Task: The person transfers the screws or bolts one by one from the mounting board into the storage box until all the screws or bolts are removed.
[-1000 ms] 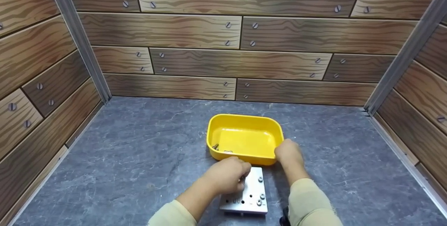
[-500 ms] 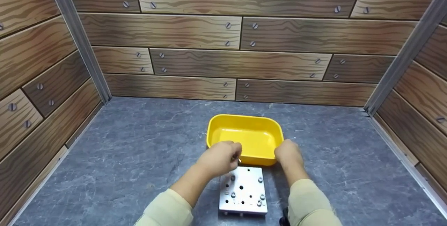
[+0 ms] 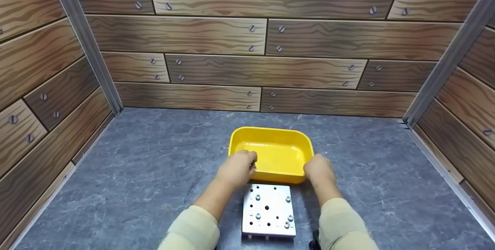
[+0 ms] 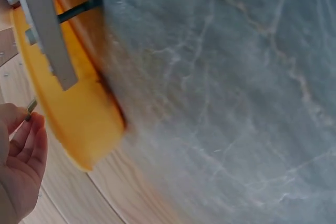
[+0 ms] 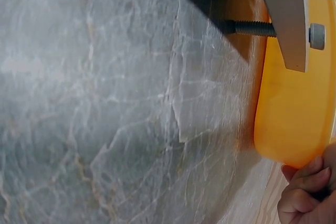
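My left hand [image 3: 236, 168] is over the near left rim of the yellow plastic tub [image 3: 276, 177], pinching a small metal screw [image 4: 32, 107] between thumb and fingertips. At the tub's right near corner, my right hand [image 3: 320, 168] grips the rim; its curled fingers show against the tub wall in the right wrist view. Close in front of the tub lies a silver drilled metal plate [image 3: 272, 211], with several socket-head screws standing in it and several open holes. Threaded screw shanks [image 5: 252, 28] stick out below the plate. The tub's near left inside corner is hidden behind my left hand.
All this stands on a grey marbled tabletop [image 3: 154, 165]. A wood-patterned back wall [image 3: 216, 68] and side walls enclose it, with metal corner posts [image 3: 94, 45] at left and right. A black object [image 3: 315, 240] shows beside the right sleeve.
My left hand has moved from over the plate, up and left, to the tub's near left rim, uncovering the plate's screws and holes. The right hand stays at the tub.
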`<state>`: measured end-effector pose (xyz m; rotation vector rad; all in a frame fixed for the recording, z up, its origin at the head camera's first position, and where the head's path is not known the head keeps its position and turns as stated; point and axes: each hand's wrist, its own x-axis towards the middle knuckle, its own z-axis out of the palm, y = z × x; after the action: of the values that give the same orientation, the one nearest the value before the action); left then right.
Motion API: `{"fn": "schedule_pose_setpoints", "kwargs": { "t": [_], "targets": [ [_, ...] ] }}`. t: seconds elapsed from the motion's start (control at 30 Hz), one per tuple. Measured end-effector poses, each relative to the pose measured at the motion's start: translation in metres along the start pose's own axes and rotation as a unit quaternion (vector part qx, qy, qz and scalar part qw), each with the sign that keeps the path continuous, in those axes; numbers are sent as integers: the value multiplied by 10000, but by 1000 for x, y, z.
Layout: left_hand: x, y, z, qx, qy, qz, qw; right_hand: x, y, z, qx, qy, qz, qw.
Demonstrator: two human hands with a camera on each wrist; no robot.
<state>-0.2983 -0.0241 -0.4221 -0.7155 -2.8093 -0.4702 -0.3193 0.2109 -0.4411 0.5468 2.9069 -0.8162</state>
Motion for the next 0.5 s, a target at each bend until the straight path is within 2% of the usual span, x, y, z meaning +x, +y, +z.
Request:
{"fn": "schedule_pose_setpoints", "kwargs": {
  "t": [0.37, 0.5],
  "targets": [
    [2, -2, 5, 87, -293, -277, 9991, -2, 0, -1, 49, -16, 26, 10000],
    [3, -4, 6, 89, -282, -320, 9991, -1, 0, -2, 36, -27, 14, 10000]
  ]
}}
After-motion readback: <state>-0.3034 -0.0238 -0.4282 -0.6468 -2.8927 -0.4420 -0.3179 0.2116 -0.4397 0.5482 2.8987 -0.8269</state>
